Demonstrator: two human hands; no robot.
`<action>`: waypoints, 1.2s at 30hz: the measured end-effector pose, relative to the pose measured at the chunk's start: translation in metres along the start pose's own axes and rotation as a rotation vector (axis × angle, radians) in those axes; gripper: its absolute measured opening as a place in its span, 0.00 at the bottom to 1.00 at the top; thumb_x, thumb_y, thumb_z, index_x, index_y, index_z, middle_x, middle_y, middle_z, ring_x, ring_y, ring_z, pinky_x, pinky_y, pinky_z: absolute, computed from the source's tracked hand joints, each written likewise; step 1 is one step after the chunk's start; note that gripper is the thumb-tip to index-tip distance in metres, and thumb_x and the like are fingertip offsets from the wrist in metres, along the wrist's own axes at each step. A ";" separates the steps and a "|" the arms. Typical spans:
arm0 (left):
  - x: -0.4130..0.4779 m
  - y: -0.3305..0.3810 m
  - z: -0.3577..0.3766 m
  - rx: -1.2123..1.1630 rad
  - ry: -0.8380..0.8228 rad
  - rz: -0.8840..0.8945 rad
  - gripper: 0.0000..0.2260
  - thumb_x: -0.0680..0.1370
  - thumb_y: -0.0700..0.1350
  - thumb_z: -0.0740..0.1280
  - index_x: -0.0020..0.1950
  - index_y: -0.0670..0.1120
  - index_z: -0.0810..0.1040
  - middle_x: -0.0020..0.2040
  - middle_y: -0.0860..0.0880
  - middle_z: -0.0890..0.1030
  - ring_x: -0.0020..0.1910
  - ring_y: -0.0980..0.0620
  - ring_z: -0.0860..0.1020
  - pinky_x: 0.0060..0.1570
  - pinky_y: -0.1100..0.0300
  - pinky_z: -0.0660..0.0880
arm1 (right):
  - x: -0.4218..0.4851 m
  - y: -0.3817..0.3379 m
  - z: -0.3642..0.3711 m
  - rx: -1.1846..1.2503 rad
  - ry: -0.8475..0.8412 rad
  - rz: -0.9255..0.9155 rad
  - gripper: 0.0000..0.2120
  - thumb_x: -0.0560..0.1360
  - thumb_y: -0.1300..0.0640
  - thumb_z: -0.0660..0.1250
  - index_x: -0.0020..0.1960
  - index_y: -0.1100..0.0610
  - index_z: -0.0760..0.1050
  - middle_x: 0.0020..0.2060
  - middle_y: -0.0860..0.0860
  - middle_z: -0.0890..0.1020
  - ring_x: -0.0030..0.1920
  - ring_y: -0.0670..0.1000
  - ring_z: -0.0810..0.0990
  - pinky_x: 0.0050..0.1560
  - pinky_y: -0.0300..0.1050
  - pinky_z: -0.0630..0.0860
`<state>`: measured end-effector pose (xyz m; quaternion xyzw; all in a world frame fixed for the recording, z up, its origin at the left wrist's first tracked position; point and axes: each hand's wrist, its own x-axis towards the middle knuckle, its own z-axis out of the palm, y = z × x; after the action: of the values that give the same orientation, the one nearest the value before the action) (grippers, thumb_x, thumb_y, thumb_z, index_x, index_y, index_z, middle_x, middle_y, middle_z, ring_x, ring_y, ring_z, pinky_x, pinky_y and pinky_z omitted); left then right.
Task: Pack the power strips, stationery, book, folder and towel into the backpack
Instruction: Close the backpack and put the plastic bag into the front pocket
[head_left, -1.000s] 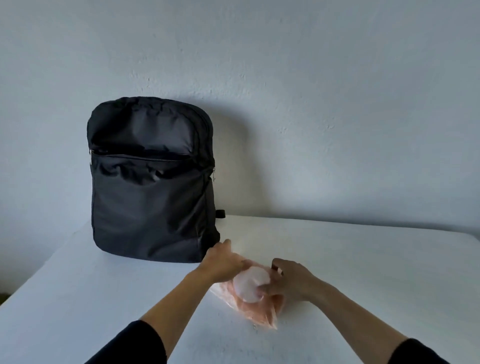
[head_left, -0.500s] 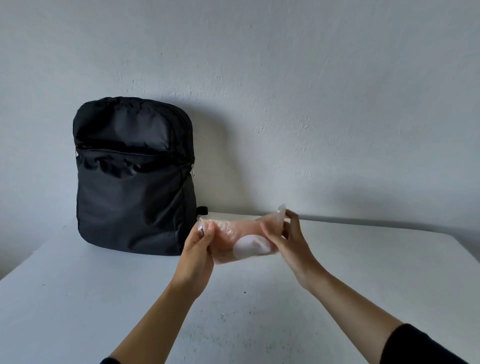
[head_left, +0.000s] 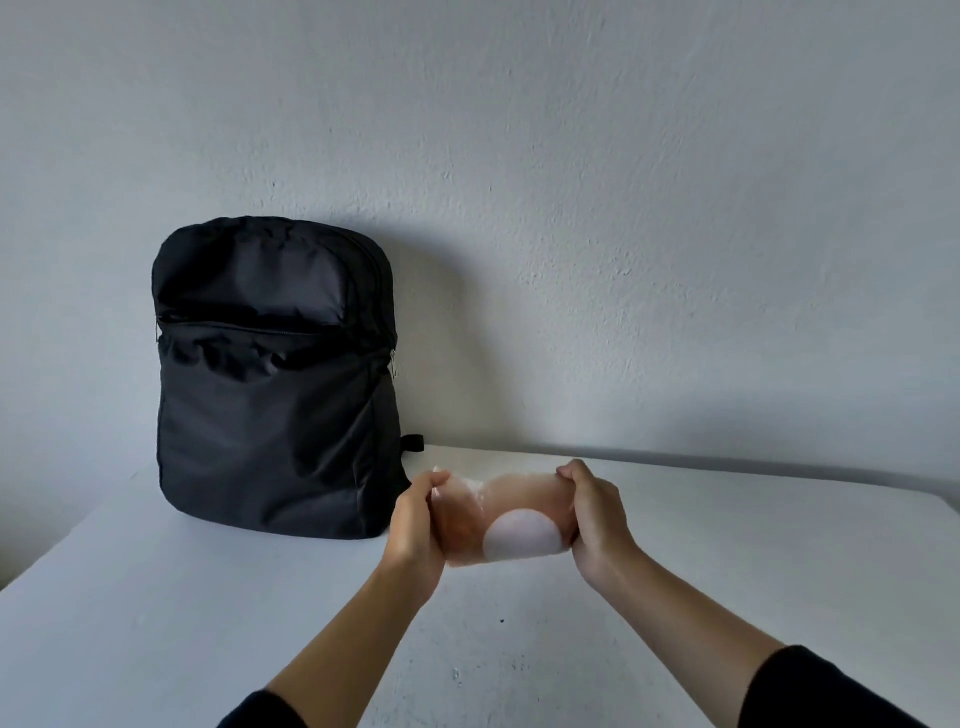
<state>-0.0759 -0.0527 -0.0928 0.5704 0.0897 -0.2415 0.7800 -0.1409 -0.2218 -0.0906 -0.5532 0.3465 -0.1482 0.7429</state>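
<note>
A black backpack (head_left: 275, 384) stands upright against the wall at the left of the white table (head_left: 727, 545), its zips closed. To its right, above the table, I hold a peach-coloured towel in a clear plastic wrapper (head_left: 498, 519) with a round white label on the front. My left hand (head_left: 415, 525) grips the wrapper's left end and my right hand (head_left: 592, 519) grips its right end, fingers curled round it. The pack is stretched level between both hands. No other task objects are in view.
A plain grey-white wall rises right behind the table. The table's left edge runs diagonally at the lower left, and its far right corner shows at the right. A black strap loop (head_left: 413, 442) sticks out behind the backpack.
The wrapped towel was lying on the table a second ago. Both hands lifted it, turned it level, and now grip its ends more tightly, a bit lower and further right.
</note>
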 end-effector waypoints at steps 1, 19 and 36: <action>0.002 -0.001 -0.002 0.014 -0.012 -0.005 0.19 0.81 0.54 0.64 0.39 0.41 0.82 0.44 0.40 0.85 0.43 0.45 0.84 0.52 0.50 0.78 | 0.004 0.004 0.000 -0.010 -0.005 0.009 0.10 0.77 0.54 0.65 0.39 0.58 0.75 0.36 0.57 0.76 0.40 0.57 0.75 0.43 0.52 0.68; 0.054 0.018 -0.002 0.239 0.006 0.192 0.08 0.83 0.40 0.65 0.49 0.51 0.81 0.43 0.45 0.80 0.41 0.48 0.78 0.45 0.53 0.74 | 0.033 0.015 0.012 0.031 0.112 -0.079 0.14 0.76 0.70 0.55 0.47 0.56 0.77 0.42 0.55 0.82 0.43 0.56 0.77 0.45 0.49 0.72; 0.028 -0.005 0.001 2.073 -0.357 0.828 0.34 0.78 0.73 0.56 0.78 0.58 0.56 0.70 0.48 0.75 0.64 0.44 0.77 0.69 0.46 0.65 | 0.037 0.030 -0.006 -0.830 0.007 -0.786 0.17 0.70 0.76 0.63 0.40 0.55 0.81 0.40 0.47 0.82 0.46 0.48 0.77 0.46 0.40 0.72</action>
<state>-0.0546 -0.0628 -0.1081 0.8854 -0.4623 -0.0005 -0.0478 -0.1232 -0.2379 -0.1321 -0.8855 0.1462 -0.2667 0.3513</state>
